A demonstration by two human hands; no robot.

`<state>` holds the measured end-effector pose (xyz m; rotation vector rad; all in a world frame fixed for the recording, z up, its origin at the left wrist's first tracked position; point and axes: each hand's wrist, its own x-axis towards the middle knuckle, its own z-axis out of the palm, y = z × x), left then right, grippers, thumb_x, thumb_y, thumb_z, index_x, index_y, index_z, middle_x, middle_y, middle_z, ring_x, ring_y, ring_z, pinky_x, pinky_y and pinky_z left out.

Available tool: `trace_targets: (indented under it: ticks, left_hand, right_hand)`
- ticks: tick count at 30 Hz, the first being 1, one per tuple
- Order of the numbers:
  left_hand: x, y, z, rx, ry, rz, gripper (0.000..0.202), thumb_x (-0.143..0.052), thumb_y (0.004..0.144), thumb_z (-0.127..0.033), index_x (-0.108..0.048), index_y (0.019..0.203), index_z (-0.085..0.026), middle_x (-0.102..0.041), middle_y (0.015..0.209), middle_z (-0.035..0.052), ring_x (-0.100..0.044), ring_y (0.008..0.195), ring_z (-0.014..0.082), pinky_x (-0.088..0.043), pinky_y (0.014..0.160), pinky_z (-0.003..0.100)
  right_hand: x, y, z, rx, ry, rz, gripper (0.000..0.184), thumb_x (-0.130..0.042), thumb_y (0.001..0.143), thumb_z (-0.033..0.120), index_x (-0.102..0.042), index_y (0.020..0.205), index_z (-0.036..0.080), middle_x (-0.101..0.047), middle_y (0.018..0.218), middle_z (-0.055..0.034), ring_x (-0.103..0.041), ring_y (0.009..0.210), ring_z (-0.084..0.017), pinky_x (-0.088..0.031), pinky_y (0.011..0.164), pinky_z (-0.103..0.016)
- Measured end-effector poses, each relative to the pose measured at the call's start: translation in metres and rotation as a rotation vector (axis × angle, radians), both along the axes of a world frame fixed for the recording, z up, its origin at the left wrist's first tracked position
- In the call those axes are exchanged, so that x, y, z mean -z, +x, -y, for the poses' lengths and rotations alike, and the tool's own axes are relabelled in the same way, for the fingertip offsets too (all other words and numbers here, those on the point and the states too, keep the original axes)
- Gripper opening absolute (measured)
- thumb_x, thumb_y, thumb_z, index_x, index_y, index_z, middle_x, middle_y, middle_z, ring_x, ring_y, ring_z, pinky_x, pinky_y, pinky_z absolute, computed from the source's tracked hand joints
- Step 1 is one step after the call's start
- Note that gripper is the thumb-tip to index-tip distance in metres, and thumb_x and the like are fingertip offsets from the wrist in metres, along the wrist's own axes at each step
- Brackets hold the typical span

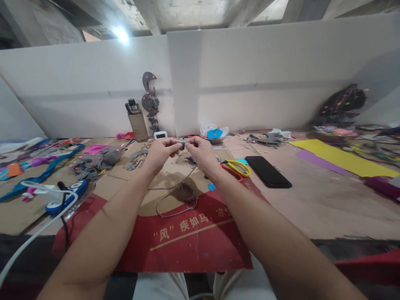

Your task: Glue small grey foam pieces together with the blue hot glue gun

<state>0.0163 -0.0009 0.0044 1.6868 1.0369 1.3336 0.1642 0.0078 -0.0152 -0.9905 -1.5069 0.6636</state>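
My left hand point(163, 151) and my right hand point(199, 151) meet at fingertip height above the cardboard in front of me. Both are closed in a pinch on a small dark piece point(183, 145), too small to name, held between them. Below them a coil of grey-brown cord point(186, 192) lies on the red and tan cardboard sheet point(187, 241), and a strand runs from it up towards my right hand. Beside my right wrist are scissors with a yellow handle point(239, 167) and a tool with orange-red handles point(231, 171).
A black phone point(268, 171) lies to the right, with yellow sheet point(343, 157) beyond. A bottle point(137, 123) stands at the back. Grey cut pieces with pink-headed pins point(96, 162) and a blue-and-white power strip point(67, 196) with a white cable are at left.
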Motion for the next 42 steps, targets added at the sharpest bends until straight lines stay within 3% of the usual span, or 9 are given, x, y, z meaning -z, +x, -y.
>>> trace_targets:
  ticks: [3, 5, 8, 11, 15, 19, 22, 31, 42]
  left_hand:
    - [-0.001, -0.01, -0.006, 0.217, -0.215, 0.1, 0.025, -0.072, 0.066, -0.033, -0.07, 0.079, -0.012, -0.063, 0.067, 0.0052, -0.052, 0.057, 0.0095, -0.037, 0.052, 0.022]
    - [-0.002, -0.015, -0.01, 0.238, -0.299, 0.138, 0.028, -0.071, 0.067, -0.032, -0.07, 0.085, -0.011, -0.066, 0.078, 0.0091, -0.056, 0.062, 0.0107, -0.039, 0.052, 0.021]
    - [-0.003, -0.02, -0.015, -0.002, -0.265, 0.264, 0.013, -0.066, 0.065, -0.017, -0.066, 0.077, -0.011, -0.065, 0.074, 0.0066, -0.052, 0.054, 0.0071, -0.034, 0.046, 0.018]
    - [-0.004, -0.028, -0.019, -0.243, -0.156, 0.437, 0.009, -0.052, 0.06, -0.008, -0.05, 0.053, -0.014, -0.044, 0.046, -0.0039, -0.029, 0.036, 0.0028, -0.019, 0.036, 0.016]
    - [-0.008, -0.042, -0.022, -0.293, -0.172, 0.517, 0.021, -0.047, 0.06, -0.014, -0.033, 0.045, -0.018, -0.018, 0.039, -0.0079, -0.012, 0.033, 0.0042, -0.007, 0.034, 0.02]
    - [-0.005, -0.041, -0.02, -0.192, -0.299, 0.248, 0.026, -0.056, 0.07, -0.036, -0.058, 0.057, -0.014, -0.037, 0.044, -0.0043, -0.025, 0.036, 0.0046, -0.017, 0.035, 0.019]
    - [0.002, -0.029, -0.018, -0.101, -0.181, -0.011, 0.028, -0.066, 0.068, -0.041, -0.068, 0.068, -0.013, -0.059, 0.064, 0.0041, -0.043, 0.048, 0.0066, -0.029, 0.041, 0.018]
    - [0.006, -0.012, -0.009, 0.085, -0.148, -0.243, 0.027, -0.068, 0.068, -0.031, -0.073, 0.088, -0.014, -0.061, 0.055, 0.0028, -0.05, 0.048, 0.0091, -0.035, 0.043, 0.02]
    - [0.013, -0.007, -0.01, 0.042, -0.168, -0.264, 0.019, -0.066, 0.069, -0.03, -0.068, 0.076, -0.013, -0.062, 0.055, 0.002, -0.056, 0.049, 0.0103, -0.047, 0.051, 0.022]
  right_hand:
    - [0.001, 0.003, -0.004, -0.002, -0.014, 0.019, 0.015, -0.05, 0.07, 0.029, -0.058, 0.069, 0.016, -0.049, 0.057, 0.0047, -0.041, 0.053, -0.009, -0.031, 0.052, -0.023]
    - [0.003, 0.005, -0.007, -0.006, -0.014, 0.037, 0.014, -0.05, 0.069, 0.028, -0.057, 0.068, 0.016, -0.049, 0.057, 0.0047, -0.041, 0.053, -0.009, -0.031, 0.052, -0.023]
    - [0.005, 0.007, -0.01, -0.004, -0.019, 0.059, 0.013, -0.049, 0.067, 0.028, -0.056, 0.066, 0.017, -0.049, 0.056, 0.0048, -0.041, 0.053, -0.009, -0.03, 0.052, -0.023]
    - [0.006, 0.008, -0.009, 0.015, -0.026, 0.069, 0.013, -0.049, 0.067, 0.028, -0.055, 0.063, 0.017, -0.048, 0.055, 0.0049, -0.04, 0.053, -0.009, -0.029, 0.052, -0.023]
    - [0.005, 0.008, -0.008, 0.043, -0.045, 0.121, 0.013, -0.048, 0.067, 0.027, -0.054, 0.062, 0.017, -0.048, 0.055, 0.0045, -0.04, 0.053, -0.009, -0.03, 0.053, -0.023]
    - [0.007, 0.007, -0.007, 0.04, -0.039, 0.18, 0.014, -0.048, 0.069, 0.028, -0.055, 0.064, 0.017, -0.049, 0.055, 0.0046, -0.041, 0.053, -0.009, -0.029, 0.053, -0.023]
    - [0.008, 0.007, -0.008, 0.036, -0.039, 0.232, 0.013, -0.048, 0.07, 0.027, -0.056, 0.065, 0.017, -0.05, 0.056, 0.0044, -0.04, 0.052, -0.009, -0.028, 0.052, -0.022]
    - [0.007, 0.005, -0.004, 0.05, 0.021, 0.406, 0.01, -0.05, 0.073, 0.024, -0.057, 0.068, 0.017, -0.054, 0.06, 0.0021, -0.044, 0.055, -0.01, -0.028, 0.054, -0.022]
    - [0.011, 0.0, -0.003, 0.059, 0.06, 0.47, 0.008, -0.051, 0.075, 0.019, -0.058, 0.071, 0.017, -0.056, 0.064, 0.0006, -0.046, 0.059, -0.011, -0.031, 0.057, -0.023]
